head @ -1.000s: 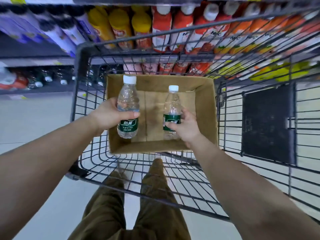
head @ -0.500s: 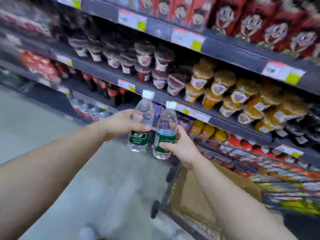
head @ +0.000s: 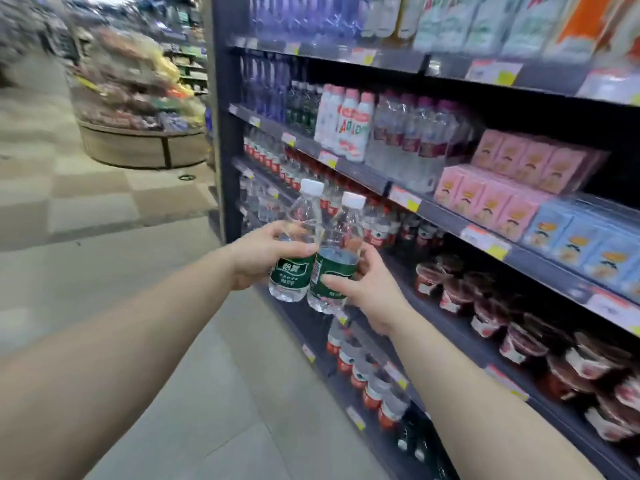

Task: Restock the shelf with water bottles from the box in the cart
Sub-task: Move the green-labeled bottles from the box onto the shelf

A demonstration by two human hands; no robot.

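Note:
My left hand [head: 258, 257] grips a clear water bottle [head: 296, 244] with a white cap and a green label. My right hand [head: 367, 285] grips a second, matching bottle [head: 337, 258]. I hold both upright, side by side and touching, in front of the dark shelf unit [head: 446, 221]. Rows of small bottles with red labels [head: 367, 379] stand on the lower shelves near my hands. The cart and its box are out of view.
Shelves to the right carry pink cartons [head: 509, 181], blue cartons [head: 588, 247], wrapped bottle packs [head: 415, 133] and red-lidded cups [head: 519, 337]. The aisle floor [head: 104, 237] stretches left. A round display stand [head: 138, 109] sits far back on the left.
My view has swung left along the shelves, away from the cart. Both hands have carried the bottles from the box over to the shelf front, closer together.

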